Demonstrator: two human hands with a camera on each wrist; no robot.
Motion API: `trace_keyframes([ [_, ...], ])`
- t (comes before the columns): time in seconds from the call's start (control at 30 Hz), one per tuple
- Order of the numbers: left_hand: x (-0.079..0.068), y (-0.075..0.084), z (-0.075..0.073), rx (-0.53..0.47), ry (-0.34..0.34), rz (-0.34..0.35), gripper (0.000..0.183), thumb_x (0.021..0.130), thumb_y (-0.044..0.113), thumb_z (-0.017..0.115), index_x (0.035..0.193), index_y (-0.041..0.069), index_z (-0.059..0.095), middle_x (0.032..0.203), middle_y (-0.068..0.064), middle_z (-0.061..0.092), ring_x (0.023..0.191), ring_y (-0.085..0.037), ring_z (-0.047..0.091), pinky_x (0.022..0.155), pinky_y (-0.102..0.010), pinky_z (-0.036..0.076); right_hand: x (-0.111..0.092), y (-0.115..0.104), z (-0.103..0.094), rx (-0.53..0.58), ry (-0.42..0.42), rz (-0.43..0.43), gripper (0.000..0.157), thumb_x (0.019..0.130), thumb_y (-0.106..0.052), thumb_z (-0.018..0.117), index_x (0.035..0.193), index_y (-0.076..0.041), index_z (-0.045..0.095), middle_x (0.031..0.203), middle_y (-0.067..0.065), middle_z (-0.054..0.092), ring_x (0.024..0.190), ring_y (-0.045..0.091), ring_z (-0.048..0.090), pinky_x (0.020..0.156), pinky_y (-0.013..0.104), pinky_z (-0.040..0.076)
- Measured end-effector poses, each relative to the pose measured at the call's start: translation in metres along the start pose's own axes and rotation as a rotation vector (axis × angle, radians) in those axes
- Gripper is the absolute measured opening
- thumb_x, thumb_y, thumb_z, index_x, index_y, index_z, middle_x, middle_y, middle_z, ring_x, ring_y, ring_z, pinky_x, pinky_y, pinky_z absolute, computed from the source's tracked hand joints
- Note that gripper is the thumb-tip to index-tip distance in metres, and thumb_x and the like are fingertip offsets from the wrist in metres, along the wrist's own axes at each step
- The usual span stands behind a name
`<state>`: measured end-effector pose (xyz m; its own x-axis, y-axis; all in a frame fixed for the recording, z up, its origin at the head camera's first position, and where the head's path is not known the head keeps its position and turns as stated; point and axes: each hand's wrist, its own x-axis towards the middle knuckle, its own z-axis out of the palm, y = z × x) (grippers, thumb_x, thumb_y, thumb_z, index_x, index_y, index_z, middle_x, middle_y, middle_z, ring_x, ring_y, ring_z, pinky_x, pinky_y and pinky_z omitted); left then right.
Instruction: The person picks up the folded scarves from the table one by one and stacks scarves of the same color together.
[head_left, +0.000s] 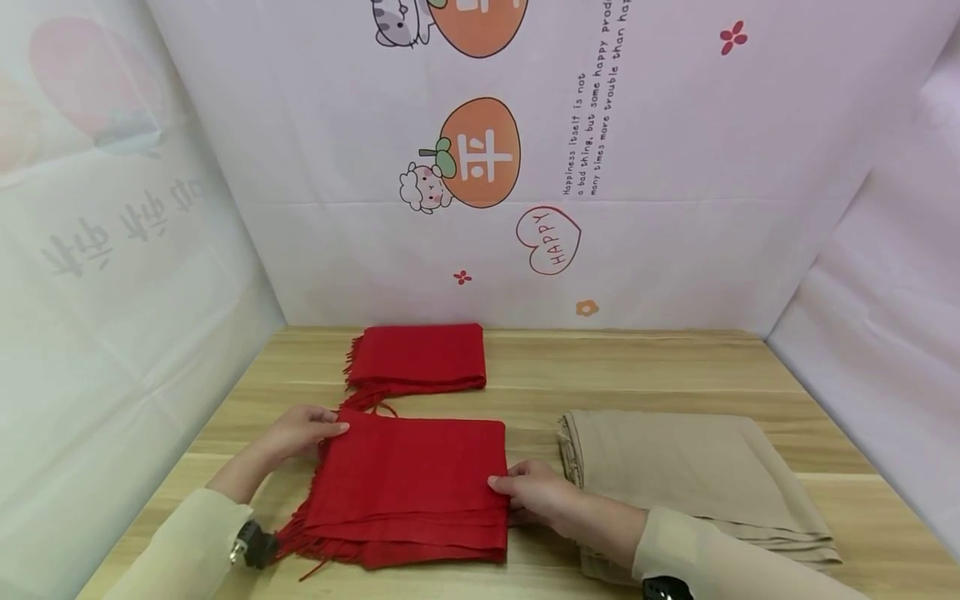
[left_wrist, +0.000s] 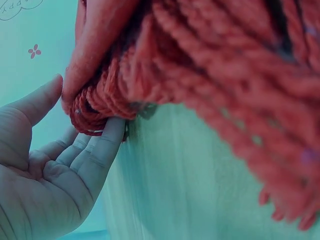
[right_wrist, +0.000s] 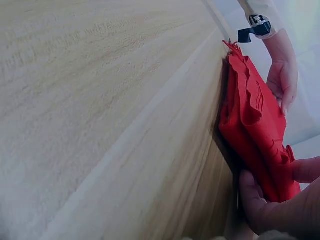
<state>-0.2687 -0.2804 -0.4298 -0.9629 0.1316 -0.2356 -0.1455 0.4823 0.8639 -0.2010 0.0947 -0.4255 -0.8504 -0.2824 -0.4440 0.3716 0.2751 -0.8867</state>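
A folded red scarf (head_left: 420, 467) with twisted fringe lies on the wooden table, near its front. At the scarf's far left corner, my left hand (head_left: 303, 429) grips the edge, thumb on top and fingers underneath; the left wrist view shows the fringe (left_wrist: 112, 95) between thumb and fingers. My right hand (head_left: 543, 492) pinches the right folded edge, with the thumb above and the fingers below the layers, as the right wrist view shows along the scarf's side (right_wrist: 260, 130).
Behind lies a second folded red fringed scarf (head_left: 420, 354), its fringe reaching toward the nearer one. A folded beige cloth (head_left: 675, 467) lies to the right, partly behind the right forearm. Printed white sheets (head_left: 660, 250) hang around the wooden table (head_left: 637, 358).
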Motion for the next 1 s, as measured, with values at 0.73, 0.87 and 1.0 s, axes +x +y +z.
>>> trace_keyframes([
  [0.73,-0.004,0.008,-0.03,-0.076,-0.044,0.012,0.046,0.099,0.018,0.057,0.126,-0.018,0.046,0.115,-0.026,0.063,0.102,-0.032,0.065,0.082,-0.045,0.054,0.006,-0.031,-0.025,0.017,0.027,-0.13,0.032,0.097,-0.012,0.059,0.113,0.013,0.051,0.099,0.019,0.059,0.085,0.025,0.06,0.08,0.04,0.054],
  [0.87,-0.001,0.013,-0.032,-0.082,-0.038,0.013,0.053,0.099,0.021,0.058,0.131,-0.018,0.041,0.125,-0.032,0.056,0.111,-0.037,0.06,0.087,-0.047,0.051,0.011,-0.038,-0.03,0.027,0.055,-0.133,0.031,0.098,-0.011,0.058,0.116,0.013,0.05,0.103,0.022,0.059,0.092,0.029,0.061,0.081,0.039,0.054],
  [1.0,0.003,0.018,-0.035,-0.091,-0.027,0.025,0.055,0.1,0.022,0.056,0.133,-0.018,0.039,0.127,-0.031,0.055,0.112,-0.037,0.06,0.091,-0.049,0.049,0.022,-0.048,-0.035,0.05,0.061,-0.138,0.035,0.099,-0.011,0.055,0.122,0.014,0.046,0.11,0.025,0.057,0.1,0.034,0.06,0.087,0.043,0.052],
])
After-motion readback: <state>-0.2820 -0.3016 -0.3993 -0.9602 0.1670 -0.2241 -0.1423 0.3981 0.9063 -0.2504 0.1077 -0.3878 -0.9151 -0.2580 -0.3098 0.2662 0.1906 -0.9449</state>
